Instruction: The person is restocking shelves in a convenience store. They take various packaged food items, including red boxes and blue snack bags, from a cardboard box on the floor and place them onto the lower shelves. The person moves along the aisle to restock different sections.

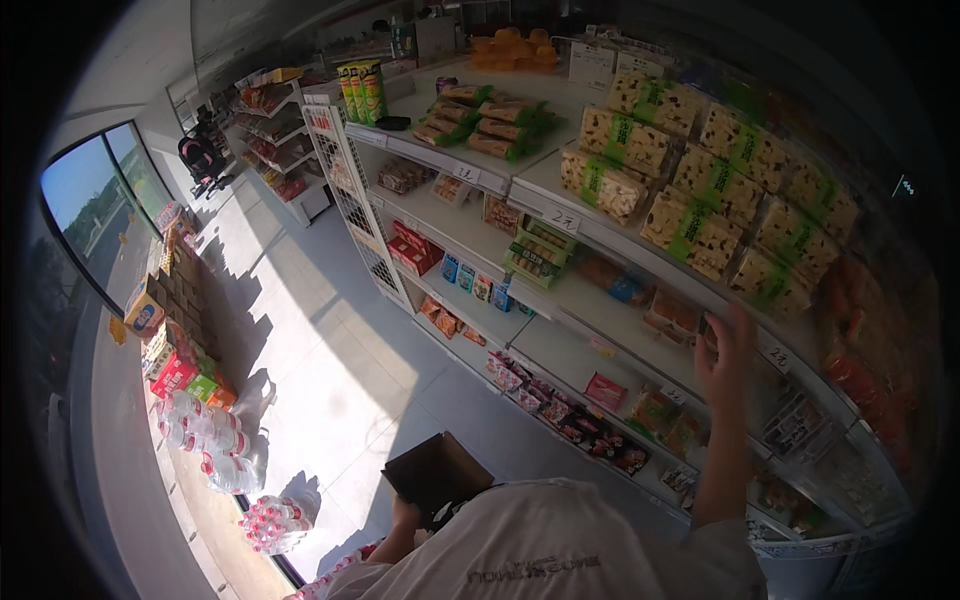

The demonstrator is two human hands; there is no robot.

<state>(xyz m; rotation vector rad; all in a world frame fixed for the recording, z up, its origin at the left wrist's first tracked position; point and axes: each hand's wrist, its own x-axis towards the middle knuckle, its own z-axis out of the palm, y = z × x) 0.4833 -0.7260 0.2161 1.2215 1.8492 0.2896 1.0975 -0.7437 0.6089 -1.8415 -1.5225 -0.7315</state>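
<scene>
My left hand [405, 514] grips the side of an open brown cardboard box [432, 468] low in front of my body. Shadow fills the box, so its contents cannot be made out. Raised to the shelf on the right, my right hand [728, 352] has its fingers apart and slightly curled. Nothing is clearly held in it; a small dark patch shows beside the fingers. Close to that hand are a clear-topped food pack [672, 312] on the middle shelf and the shelf's front edge with price tags. Above it sit stacked nut-studded snack blocks [720, 180] with green bands.
The long white shelving [560, 205] also carries brown snack packs [490, 122], green canisters [362, 92] and small pouches [480, 288]. Along the window on the left stand cartons [180, 370], large water bottles [205, 435] and a bottle pack [272, 525]. A stroller [202, 160] stands far back.
</scene>
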